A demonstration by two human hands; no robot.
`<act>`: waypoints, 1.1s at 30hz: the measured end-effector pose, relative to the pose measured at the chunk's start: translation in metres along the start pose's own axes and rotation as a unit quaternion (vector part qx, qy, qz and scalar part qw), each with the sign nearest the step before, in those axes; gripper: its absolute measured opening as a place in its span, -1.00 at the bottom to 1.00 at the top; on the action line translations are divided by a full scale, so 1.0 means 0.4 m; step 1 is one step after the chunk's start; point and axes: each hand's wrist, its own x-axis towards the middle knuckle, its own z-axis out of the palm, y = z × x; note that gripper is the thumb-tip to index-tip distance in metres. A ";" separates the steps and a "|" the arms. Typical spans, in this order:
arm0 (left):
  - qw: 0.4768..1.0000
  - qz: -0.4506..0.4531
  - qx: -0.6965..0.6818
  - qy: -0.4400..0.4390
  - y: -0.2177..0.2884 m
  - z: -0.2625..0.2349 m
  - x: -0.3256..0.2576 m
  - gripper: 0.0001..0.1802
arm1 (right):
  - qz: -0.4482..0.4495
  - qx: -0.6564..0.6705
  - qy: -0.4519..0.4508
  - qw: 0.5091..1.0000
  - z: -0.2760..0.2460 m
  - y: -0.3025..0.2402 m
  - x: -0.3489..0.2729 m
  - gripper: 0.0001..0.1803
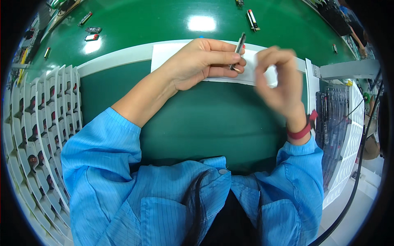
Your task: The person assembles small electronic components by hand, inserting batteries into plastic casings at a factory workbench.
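The left hand (pixel 197 61) is pinched on a slim dark stick (pixel 238 51), apparently being inspected; the blurred right hand (pixel 277 78), fingers curled, is needed beside it.

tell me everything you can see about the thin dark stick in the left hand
The stick is slim, dark and flat-looking, with a pale glint along one edge and a small brownish tip at its lower end. It stands nearly upright, leaning slightly right, pinched near its lower part by the left hand between thumb and fingers. It sits above the white sheet on the green bench. The blurred right hand is close but apart.
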 end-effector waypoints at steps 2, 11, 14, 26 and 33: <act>0.999 0.010 -0.022 -0.034 0.006 0.002 0.001 -0.65 | 0.143 -0.136 0.111 0.974 -0.033 0.075 0.000 -0.81; 0.997 0.033 -0.047 -0.058 0.015 0.001 -0.013 -0.61 | 0.386 0.496 0.070 0.775 0.010 -0.017 0.009 -0.57; 0.997 0.026 -0.050 -0.048 0.006 -0.013 0.001 -0.61 | 0.365 0.505 0.044 0.781 -0.011 -0.007 -0.003 -0.57; 0.979 -0.081 -0.093 -0.164 -0.014 -0.009 0.002 -0.65 | 0.256 0.541 -0.149 0.787 -0.047 0.023 -0.009 -0.50; 0.998 0.049 0.028 0.011 -0.026 0.025 0.000 -0.65 | 0.379 0.383 0.037 0.842 -0.008 -0.024 0.013 -0.62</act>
